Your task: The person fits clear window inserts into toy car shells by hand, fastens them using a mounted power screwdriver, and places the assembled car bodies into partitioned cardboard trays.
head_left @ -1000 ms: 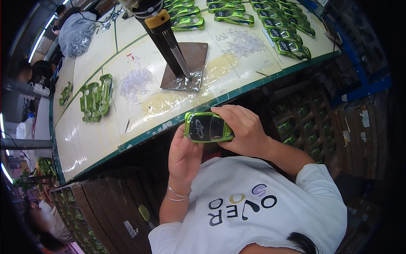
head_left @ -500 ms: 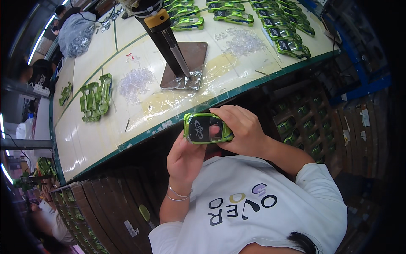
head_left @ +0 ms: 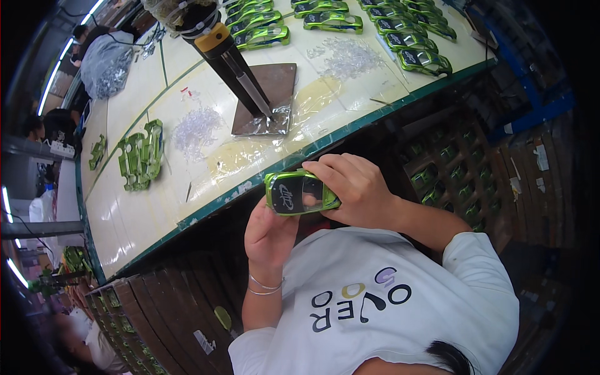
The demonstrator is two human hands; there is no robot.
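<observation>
- Presently, the green toy car body shell (head_left: 287,195) is held in mid-air at the centre of the frame, in front of the worktop (head_left: 150,215), dark panel upward.
- The right hand (head_left: 359,187) has its grip pinched around the shell's right end.
- The left hand (head_left: 270,234) touches the left end from below. Most of its fingers are hidden behind the shell, and a fingertip shows through the window area. Whether this grip pinches or only supports, one cannot tell.
- On the held shell, the dark panel and white script are already in place. Whether a clear pane sits in the window area cannot be made out.
- Matching shells (head_left: 409,42) stand in rows at the upper right of the frame, right side up; these look further along, by judgement.
- At the left, a cluster of inside-up shells (head_left: 149,159) lies beside one apart (head_left: 98,152); these appear unfinished.
- Loose clear plastic pieces lie in a left heap (head_left: 199,132) and an upper-right heap (head_left: 352,60), so work seems to remain.
- Between the heaps, a black post (head_left: 234,72) with a yellow collar rises over a brown plate (head_left: 284,81); no shell lies beneath it.
</observation>
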